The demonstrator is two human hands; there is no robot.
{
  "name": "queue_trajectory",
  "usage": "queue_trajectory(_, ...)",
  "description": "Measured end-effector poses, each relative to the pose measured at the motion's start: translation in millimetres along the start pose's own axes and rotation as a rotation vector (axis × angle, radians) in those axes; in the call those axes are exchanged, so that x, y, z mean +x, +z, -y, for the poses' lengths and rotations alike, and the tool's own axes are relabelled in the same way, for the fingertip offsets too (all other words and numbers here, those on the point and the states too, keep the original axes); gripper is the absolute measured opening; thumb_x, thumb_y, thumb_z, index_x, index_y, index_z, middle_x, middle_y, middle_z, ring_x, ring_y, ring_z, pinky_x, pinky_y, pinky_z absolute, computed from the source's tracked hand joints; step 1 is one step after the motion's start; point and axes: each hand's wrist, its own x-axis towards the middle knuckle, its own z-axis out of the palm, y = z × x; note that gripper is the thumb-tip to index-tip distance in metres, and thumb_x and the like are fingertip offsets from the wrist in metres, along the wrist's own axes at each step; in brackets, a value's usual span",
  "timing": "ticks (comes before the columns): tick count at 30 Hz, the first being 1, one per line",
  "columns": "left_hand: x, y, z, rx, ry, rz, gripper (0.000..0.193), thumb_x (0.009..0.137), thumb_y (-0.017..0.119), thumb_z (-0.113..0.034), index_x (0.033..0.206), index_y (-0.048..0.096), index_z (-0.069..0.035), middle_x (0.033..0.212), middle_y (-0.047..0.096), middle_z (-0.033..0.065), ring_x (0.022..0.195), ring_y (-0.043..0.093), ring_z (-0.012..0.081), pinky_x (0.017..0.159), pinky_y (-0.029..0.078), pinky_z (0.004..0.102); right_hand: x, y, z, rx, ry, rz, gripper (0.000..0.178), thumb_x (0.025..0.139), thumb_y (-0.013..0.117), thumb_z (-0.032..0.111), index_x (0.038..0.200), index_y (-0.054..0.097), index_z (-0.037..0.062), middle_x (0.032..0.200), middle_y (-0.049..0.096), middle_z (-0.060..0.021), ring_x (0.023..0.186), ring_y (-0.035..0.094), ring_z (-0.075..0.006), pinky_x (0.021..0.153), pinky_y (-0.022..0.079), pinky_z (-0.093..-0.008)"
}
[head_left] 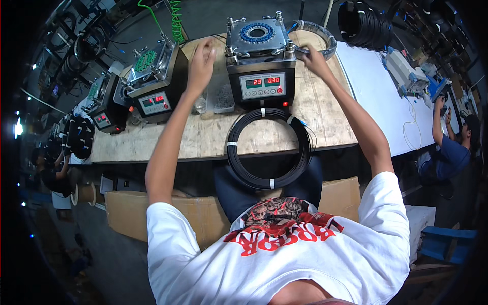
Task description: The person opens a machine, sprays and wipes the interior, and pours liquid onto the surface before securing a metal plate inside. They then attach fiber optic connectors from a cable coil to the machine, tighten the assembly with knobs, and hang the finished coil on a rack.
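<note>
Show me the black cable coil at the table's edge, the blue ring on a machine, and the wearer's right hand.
Black cable coil [234,156]: head view, left side of the loop.
Blue ring [244,33]: head view, left part of band.
Right hand [316,62]: head view, back of hand.

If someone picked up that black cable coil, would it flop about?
The coil would probably keep its ring shape, since white bands bind it at several spots. It may flex somewhat, being bundled from thin strands. Nudged, it might tip, since part reaches past the table edge.

White short-sleeved T-shirt [325,269] | red-and-black chest print [277,211] (red lettering [254,247] included) | dark trousers [227,190], probably navy
</note>
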Motion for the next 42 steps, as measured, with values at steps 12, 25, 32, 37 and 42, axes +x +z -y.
queue_trajectory(12,-232.8,24.9,-0.4,0.308,-0.715,0.634,0.057,0.087,0.069,-0.038,0.128,0.056,-0.001,0.116,0.063,0.0264,0.110,0.061,0.0420,0.093,0.049,0.0489,-208.6,54.3,7.1,-0.244,0.249,0.522,0.082,0.081,0.072,0.057,0.141,0.042,0.0110,0.103,0.068,-0.0278,0.097,0.067,-0.0431,0.083,0.053,-0.0477)
queue_trajectory(25,-272.5,58.3,29.1,-0.095,-0.382,0.041,0.051,0.081,0.072,-0.005,0.124,0.044,0.000,0.103,0.061,0.0158,0.093,0.061,0.0234,0.087,0.049,0.0364,-229.3,67.1,9.0,0.189,0.213,0.192,0.071,0.069,0.079,0.019,0.132,0.047,0.0087,0.094,0.059,-0.0212,0.088,0.058,-0.0367,0.079,0.048,-0.0432)
queue_trajectory(32,-255.2,79.1,9.5,-0.175,-0.591,-0.114,0.050,0.079,0.083,-0.020,0.107,0.047,-0.001,0.086,0.061,0.0101,0.079,0.062,0.0204,0.076,0.050,0.0331,-225.1,90.0,18.9,0.027,0.304,-0.074,0.058,0.069,0.083,0.038,0.117,0.064,0.0117,0.093,0.060,-0.0183,0.094,0.059,-0.0334,0.083,0.049,-0.0423)
queue_trajectory(37,-255.9,76.2,-3.6,-0.071,-0.562,-0.124,0.045,0.080,0.082,-0.015,0.102,0.046,-0.001,0.092,0.063,0.0116,0.081,0.062,0.0189,0.074,0.049,0.0325,-224.9,89.1,16.5,0.112,0.355,-0.045,0.059,0.071,0.082,0.051,0.110,0.069,0.0094,0.094,0.060,-0.0174,0.092,0.062,-0.0326,0.080,0.050,-0.0408)
queue_trajectory(42,-254.8,75.6,-6.4,-0.241,-0.497,-0.218,0.044,0.079,0.081,-0.006,0.099,0.042,0.000,0.096,0.066,0.0130,0.082,0.063,0.0163,0.076,0.050,0.0294,-217.9,83.9,15.8,0.286,0.281,-0.018,0.055,0.076,0.080,0.048,0.105,0.069,0.0037,0.087,0.066,-0.0155,0.082,0.063,-0.0252,0.075,0.050,-0.0370)
